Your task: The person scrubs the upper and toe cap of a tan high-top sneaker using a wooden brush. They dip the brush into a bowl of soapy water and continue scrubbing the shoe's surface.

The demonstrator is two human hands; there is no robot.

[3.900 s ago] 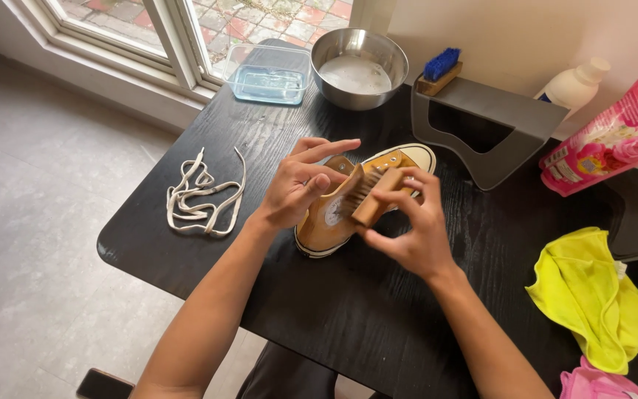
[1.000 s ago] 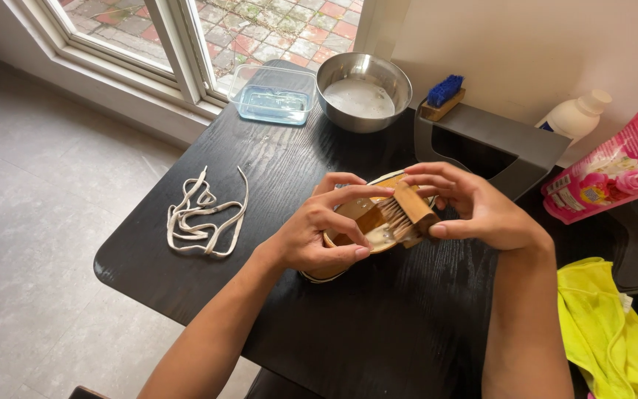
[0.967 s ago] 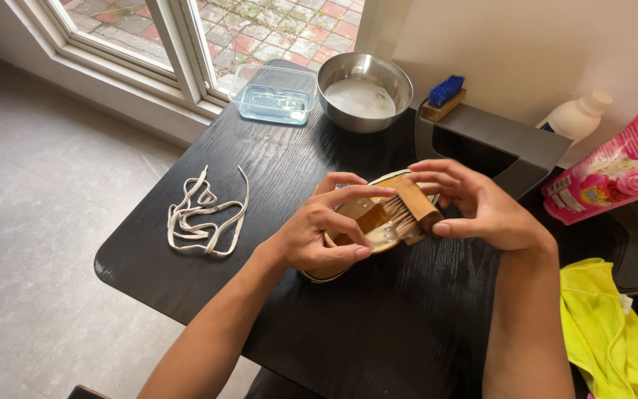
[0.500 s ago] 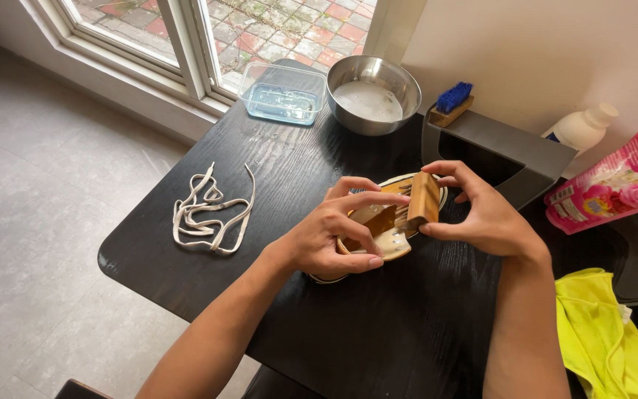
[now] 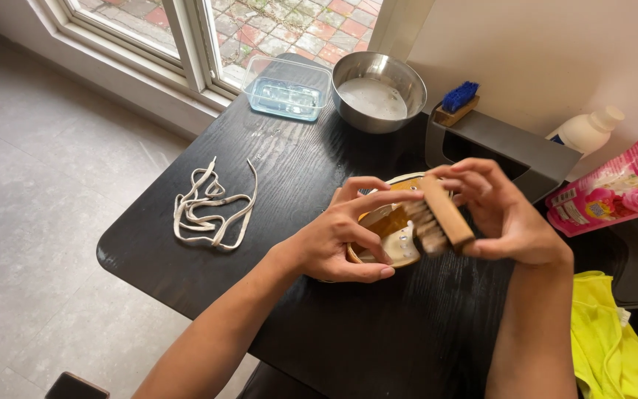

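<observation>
mid-scrub: the left hand (image 5: 337,240) fingers curl around the tan shoe (image 5: 385,233) on the black surface (image 5: 297,170), while the right hand (image 5: 507,214) fingers pinch the wooden brush (image 5: 441,218) just above it; next likely needs bristles pressed down.

Left hand (image 5: 341,240) curls in a cupped grip; right hand (image 5: 503,214) pinches closed, fingers bent.

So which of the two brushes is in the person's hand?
The plain wooden brush in the right hand; the blue-bristled brush sits untouched behind the metal bowl.
</observation>
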